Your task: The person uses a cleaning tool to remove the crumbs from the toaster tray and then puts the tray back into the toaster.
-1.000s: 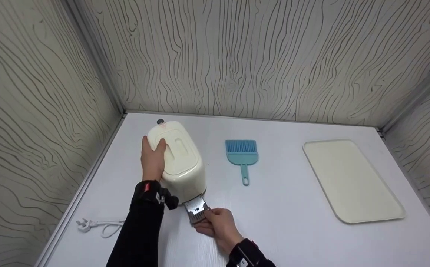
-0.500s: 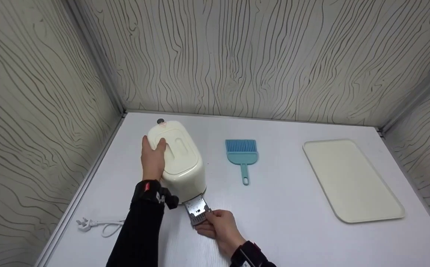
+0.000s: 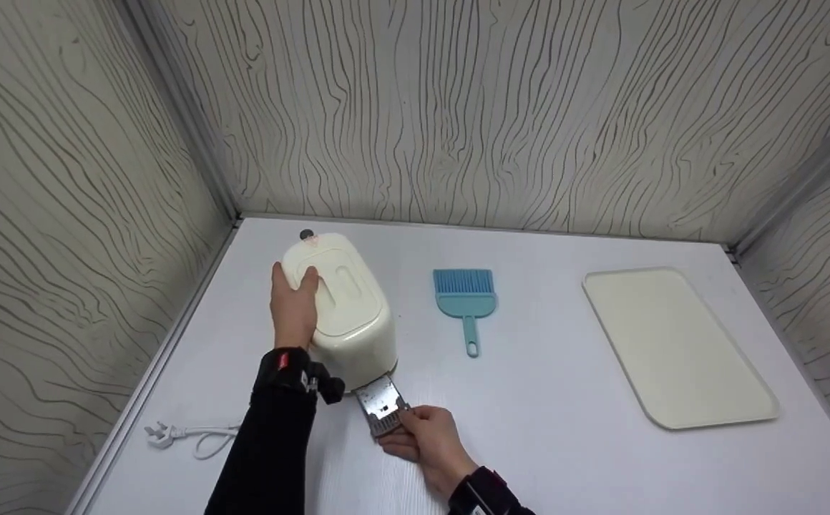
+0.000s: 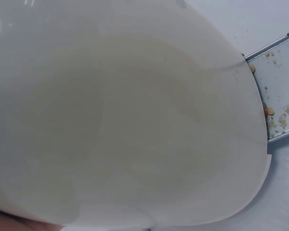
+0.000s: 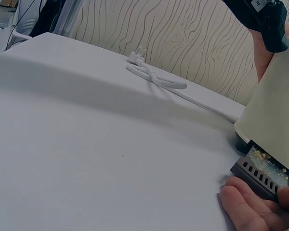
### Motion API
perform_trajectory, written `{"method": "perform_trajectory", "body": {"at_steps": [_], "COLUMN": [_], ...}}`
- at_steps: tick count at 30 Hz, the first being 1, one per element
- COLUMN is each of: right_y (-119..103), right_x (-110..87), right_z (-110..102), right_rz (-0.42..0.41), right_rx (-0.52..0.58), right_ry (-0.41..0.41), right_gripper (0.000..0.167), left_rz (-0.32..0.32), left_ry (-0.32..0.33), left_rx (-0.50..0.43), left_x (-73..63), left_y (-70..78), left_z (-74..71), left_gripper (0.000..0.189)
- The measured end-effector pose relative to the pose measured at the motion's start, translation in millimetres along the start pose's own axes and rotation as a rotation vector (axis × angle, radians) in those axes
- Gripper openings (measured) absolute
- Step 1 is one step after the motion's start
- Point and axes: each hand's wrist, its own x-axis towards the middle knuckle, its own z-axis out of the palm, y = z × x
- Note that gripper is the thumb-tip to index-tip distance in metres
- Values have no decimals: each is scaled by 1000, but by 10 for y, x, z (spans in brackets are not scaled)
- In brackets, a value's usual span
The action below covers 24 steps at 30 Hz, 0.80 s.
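A cream toaster (image 3: pixel 358 336) with two slots on top stands at the left of the table. My left hand (image 3: pixel 293 304) holds it by its left side, thumb on the top by a slot. From its near end sticks out a metal crumb tray (image 3: pixel 381 402), its inner part hidden inside the toaster. My right hand (image 3: pixel 429 436) pinches the tray's dark slotted end between thumb and fingers. In the left wrist view, yellow-brown crumbs (image 4: pixel 282 120) dot the tray. The right wrist view also shows crumbs (image 5: pixel 265 161) behind the slotted edge.
A blue brush (image 3: pixel 466 304) lies right of the toaster, bristles toward the back wall. Farther right lies a cream rectangular tray (image 3: pixel 680 350). The toaster's white plug and cord (image 3: pixel 179 433) lie at the left, partly behind my left forearm.
My right hand has drawn the crumb tray very slightly farther out, toward me. The left hand stays on the toaster, which keeps its place.
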Motion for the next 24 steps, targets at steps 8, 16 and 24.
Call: {"method": "perform_trajectory", "body": {"at_steps": [8, 16, 24], "right_y": [-14, -27, -19], "right_x": [3, -24, -36], "right_z": [-58, -98, -141], "right_rz": [22, 32, 38], "right_rx": [-14, -7, -6], "right_ry": [2, -2, 4], "right_gripper": [26, 28, 28], "left_rz": [8, -4, -30], "left_ry": [26, 40, 26], "left_rx": [8, 3, -6], "left_x": [13, 5, -7], "left_y": [-16, -4, 13], "left_z": [12, 16, 23], "left_gripper": [84, 84, 84]}}
